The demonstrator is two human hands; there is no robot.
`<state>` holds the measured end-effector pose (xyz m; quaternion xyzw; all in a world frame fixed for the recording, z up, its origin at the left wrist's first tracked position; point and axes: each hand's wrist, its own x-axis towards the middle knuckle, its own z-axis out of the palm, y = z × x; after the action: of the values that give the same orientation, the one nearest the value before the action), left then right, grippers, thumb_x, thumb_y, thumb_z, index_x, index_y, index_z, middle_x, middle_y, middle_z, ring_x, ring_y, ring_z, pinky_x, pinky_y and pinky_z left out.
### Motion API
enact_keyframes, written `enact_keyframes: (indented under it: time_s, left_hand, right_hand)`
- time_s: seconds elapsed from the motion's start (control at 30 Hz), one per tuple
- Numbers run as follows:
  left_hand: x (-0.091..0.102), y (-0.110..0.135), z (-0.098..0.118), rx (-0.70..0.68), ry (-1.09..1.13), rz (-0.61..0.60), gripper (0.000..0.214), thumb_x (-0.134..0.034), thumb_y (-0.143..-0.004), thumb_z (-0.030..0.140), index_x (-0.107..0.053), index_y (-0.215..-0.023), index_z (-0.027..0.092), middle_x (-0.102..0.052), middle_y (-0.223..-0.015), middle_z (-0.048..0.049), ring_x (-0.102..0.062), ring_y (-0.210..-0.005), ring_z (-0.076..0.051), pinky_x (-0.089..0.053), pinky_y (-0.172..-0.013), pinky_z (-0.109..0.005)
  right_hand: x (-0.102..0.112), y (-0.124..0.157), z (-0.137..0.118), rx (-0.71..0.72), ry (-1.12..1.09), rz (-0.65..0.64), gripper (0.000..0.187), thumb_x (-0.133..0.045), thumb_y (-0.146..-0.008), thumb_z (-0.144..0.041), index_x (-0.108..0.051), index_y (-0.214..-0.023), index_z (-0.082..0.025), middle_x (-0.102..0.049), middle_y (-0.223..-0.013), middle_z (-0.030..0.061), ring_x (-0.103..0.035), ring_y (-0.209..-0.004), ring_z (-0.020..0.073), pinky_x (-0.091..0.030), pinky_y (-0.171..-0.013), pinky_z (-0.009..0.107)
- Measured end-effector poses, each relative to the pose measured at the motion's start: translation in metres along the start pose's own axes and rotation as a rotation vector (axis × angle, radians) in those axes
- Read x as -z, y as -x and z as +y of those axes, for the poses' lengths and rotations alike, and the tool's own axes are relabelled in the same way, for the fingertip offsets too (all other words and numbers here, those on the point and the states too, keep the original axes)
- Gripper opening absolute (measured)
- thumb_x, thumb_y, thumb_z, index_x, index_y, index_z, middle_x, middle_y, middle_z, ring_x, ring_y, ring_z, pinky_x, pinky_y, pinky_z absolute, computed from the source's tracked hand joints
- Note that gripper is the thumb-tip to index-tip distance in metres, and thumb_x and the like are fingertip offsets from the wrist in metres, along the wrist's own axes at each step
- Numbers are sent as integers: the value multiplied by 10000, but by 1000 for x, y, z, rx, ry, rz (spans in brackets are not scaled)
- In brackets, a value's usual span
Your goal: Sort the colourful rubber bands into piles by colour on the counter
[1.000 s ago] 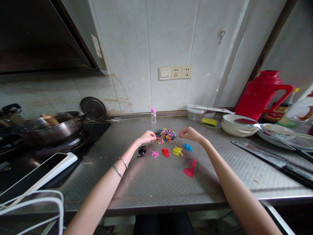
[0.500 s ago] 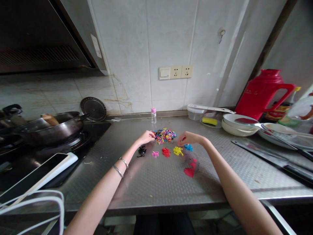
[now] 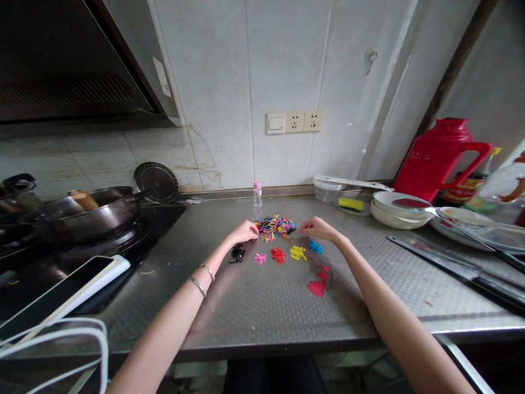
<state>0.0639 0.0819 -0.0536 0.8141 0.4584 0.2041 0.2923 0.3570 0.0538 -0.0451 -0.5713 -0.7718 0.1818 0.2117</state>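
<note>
Multicoloured elastic bands (image 3: 276, 226) lie in one mixed heap on the steel desk (image 3: 246, 312), between my hands. My left hand (image 3: 245, 231) is at the heap's left edge, fingers bent; I cannot tell whether they pinch a band. My right hand (image 3: 315, 227) is just beside the right edge, fingers curled; I cannot tell whether they hold anything. Nearer me, left to right, in separate groups: black bands (image 3: 237, 253), pink bands (image 3: 260, 258), red bands (image 3: 278, 255), yellow bands (image 3: 298, 252), blue bands (image 3: 315, 246). A pink-capped bottle (image 3: 257, 195) stands behind the heap.
</note>
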Motion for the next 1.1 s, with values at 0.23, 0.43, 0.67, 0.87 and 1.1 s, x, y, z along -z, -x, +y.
enact_keyframes:
  time_s: [0.23,0.43,0.67,0.87,1.1]
  left_hand:
    - [-2,-4,-10,-10,-3,5,234,-573,-610,268,-677,-698,79,-619,-617,-45,-493,-548,-113,-354,-538,-210]
    - [7,2,0,8,29,-29,248,-585,-594,291,-678,-678,77,-591,-588,-25,-446,-519,-96,-319,-513,-215]
    - [25,17,28,60,52,-468,233,-665,-552,319,-670,-669,118,-470,-443,33,-345,-413,-58,-230,-422,-201]
    - [19,20,37,113,40,-649,253,-702,-535,347,-660,-657,129,-470,-438,30,-344,-385,-51,-209,-392,-196]
    - [26,22,36,105,76,-638,286,-705,-550,349,-654,-732,135,-457,-449,39,-327,-379,-48,-207,-376,-188]
  right_hand:
    - [-3,-2,2,-1,2,-5,214,-521,-696,-268,-678,-757,-137,-628,-577,-3,-558,-533,118,-420,-531,193]
    - [-3,-1,1,22,14,2,230,-510,-696,-273,-678,-758,-128,-630,-587,5,-554,-525,123,-413,-521,200]
    - [-10,-2,-1,45,17,15,230,-515,-691,-269,-689,-745,-128,-659,-652,24,-577,-589,141,-411,-540,203]
    - [-16,-5,0,88,11,28,216,-520,-684,-252,-698,-740,-143,-666,-667,14,-578,-616,133,-408,-567,193]
    - [-22,-5,-7,166,-4,23,206,-564,-671,-290,-700,-749,-156,-648,-627,2,-545,-585,113,-377,-538,184]
